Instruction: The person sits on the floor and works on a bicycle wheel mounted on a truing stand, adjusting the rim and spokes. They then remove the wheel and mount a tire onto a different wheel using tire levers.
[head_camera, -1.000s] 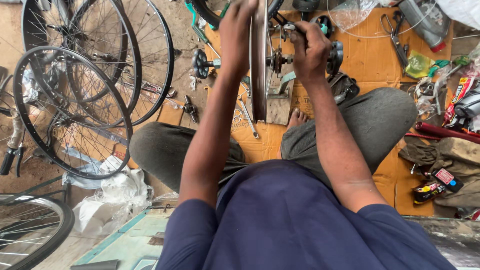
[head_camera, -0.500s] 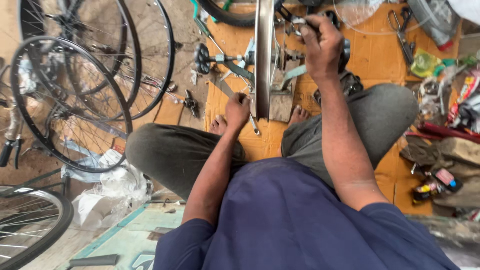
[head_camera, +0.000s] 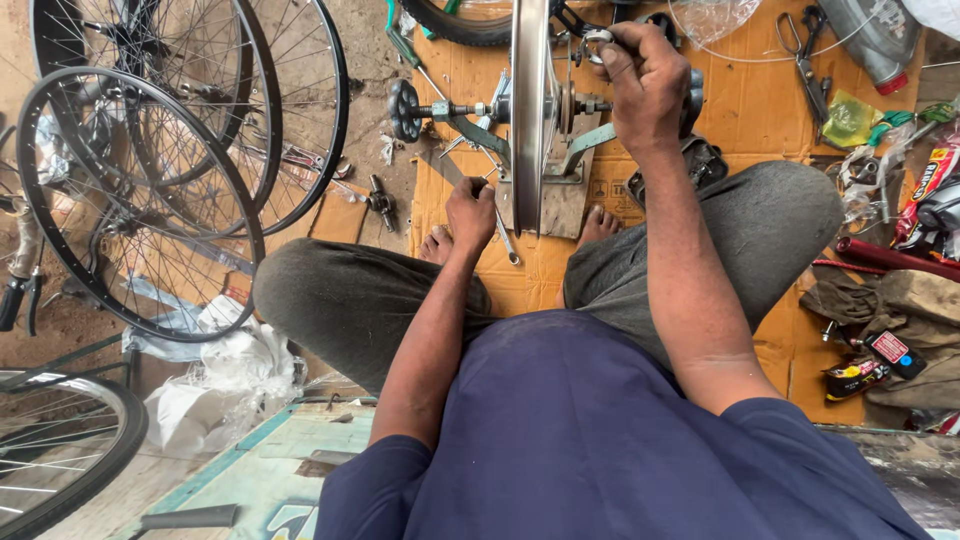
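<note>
A: Steel rim (head_camera: 528, 110) stands on edge in the truing stand (head_camera: 560, 190) at 12 o'clock. The left hand (head_camera: 470, 212) has dropped off the rim since a second ago, so the wheel work is paused for a tool grab, I reckon.

B: Yep, it's now clenched on a spanner (head_camera: 503, 238) lying on the cardboard (head_camera: 760, 110). Right hand (head_camera: 645, 85) is pinching a small metal part by the axle (head_camera: 585, 103), around 1 o'clock.
</note>
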